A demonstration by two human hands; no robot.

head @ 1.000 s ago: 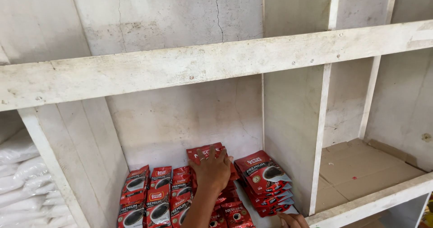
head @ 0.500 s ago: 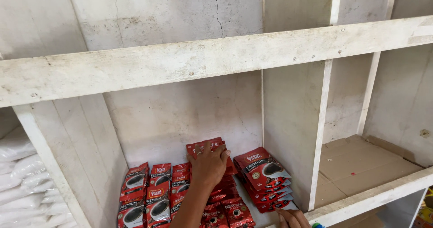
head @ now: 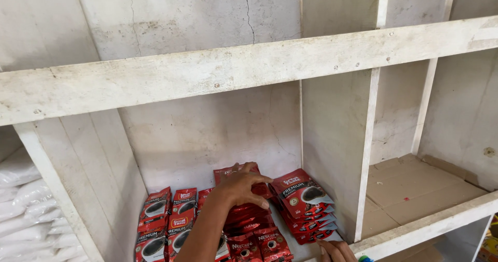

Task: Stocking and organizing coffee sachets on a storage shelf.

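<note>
Left hand [head: 239, 185] reached into the middle compartment of the whitewashed wooden shelf unit [head: 218, 75], palm down, fingers spread and curled over the top edges of a row of upright red foil coffee sachets [head: 244, 215]; thumb side hidden, so a real pinch on one sachet could not be confirmed, only contact from above. The sachets stood packed front to back, long axis vertical, directly under and just ahead of the fingertips, so the hand met them from the top. Just right of it, touching the compartment's right wall, lay a flat stack of larger red coffee pouches with a cup picture [head: 306, 205], long axis running toward the back wall, tilted slightly. To the left stood two more rows of red pouches with black cup prints [head: 163, 223], near but not touched. Right hand [head: 337, 250] showed only as fingertips at the bottom edge, resting on the shelf's front lip below the flat stack; how open it was, cannot tell, nothing seen in it. The left hand was clearly the nearer one to the upright sachets. Brown cardboard liner [head: 415, 184] lay in the right compartment; white plastic bags [head: 23, 205] filled the far left one.
</note>
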